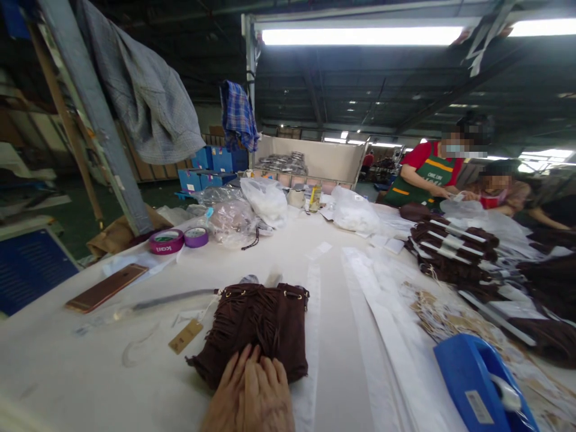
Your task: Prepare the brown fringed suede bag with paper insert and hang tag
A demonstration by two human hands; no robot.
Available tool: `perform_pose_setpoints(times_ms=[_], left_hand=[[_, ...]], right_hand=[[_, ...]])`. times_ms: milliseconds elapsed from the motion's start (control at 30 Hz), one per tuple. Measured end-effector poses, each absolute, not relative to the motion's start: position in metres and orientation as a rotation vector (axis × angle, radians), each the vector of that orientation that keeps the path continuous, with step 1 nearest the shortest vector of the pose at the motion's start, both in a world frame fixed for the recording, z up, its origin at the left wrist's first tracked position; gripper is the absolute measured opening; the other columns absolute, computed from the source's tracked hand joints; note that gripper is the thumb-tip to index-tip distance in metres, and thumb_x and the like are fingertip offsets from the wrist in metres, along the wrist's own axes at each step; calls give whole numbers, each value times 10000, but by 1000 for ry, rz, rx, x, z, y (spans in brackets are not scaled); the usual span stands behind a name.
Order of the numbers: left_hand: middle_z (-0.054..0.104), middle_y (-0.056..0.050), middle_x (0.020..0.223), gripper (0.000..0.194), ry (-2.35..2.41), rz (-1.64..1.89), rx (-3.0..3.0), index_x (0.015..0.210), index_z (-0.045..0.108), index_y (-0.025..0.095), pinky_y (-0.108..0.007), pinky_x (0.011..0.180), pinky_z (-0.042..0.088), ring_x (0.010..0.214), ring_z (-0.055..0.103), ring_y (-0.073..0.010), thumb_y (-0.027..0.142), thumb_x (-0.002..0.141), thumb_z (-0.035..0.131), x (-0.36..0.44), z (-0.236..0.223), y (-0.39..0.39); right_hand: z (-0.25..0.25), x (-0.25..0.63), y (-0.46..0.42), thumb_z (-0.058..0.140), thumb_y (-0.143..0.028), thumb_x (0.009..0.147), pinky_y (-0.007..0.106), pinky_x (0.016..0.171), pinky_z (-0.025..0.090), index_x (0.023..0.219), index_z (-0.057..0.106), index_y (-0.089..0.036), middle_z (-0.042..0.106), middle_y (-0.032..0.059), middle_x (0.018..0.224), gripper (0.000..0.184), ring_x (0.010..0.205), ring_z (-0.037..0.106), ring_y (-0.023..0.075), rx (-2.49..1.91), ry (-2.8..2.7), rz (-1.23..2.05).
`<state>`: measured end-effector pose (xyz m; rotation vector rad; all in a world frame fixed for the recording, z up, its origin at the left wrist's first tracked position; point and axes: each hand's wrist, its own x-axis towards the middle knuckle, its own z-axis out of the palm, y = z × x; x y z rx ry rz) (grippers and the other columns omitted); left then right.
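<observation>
A dark brown suede bag with fringe lies flat on the white table right in front of me. My left hand and my right hand rest side by side on the bag's near edge. Their fingers are stretched flat and pressed on the suede, and they hold nothing. A tan paper tag on a string lies just left of the bag. A long dark strap runs left from the bag's top corner.
A phone and two purple tape rolls lie at the left. White paper strips and a blue tape dispenser lie to the right. Stacked brown bags sit by two co-workers. Plastic bags lie at the back.
</observation>
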<state>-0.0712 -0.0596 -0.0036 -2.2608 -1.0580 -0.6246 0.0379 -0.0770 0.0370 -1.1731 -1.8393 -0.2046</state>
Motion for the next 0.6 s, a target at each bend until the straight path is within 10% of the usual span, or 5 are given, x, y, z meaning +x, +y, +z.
perform_pose_setpoints(times_ms=[333, 600], left_hand=[[530, -168, 1228, 449, -1266, -798, -2215, 1303, 415, 239, -609, 1046, 72, 1355, 141, -261, 258, 856, 374, -66, 9, -64], [508, -219, 1233, 456, -1214, -779, -2170, 1290, 432, 241, -612, 1037, 96, 1336, 199, -301, 368, 852, 423, -66, 9, -64]], right_hand=[[74, 43, -45, 349, -234, 902, 590, 1052, 109, 1250, 505, -56, 505, 192, 1280, 421, 1235, 389, 348, -1734, -2101, -24], [66, 105, -22, 418, -292, 867, 608, 961, 250, 1182, 537, 5, 451, 304, 1277, 449, 1199, 416, 401, -2051, -1719, -266]])
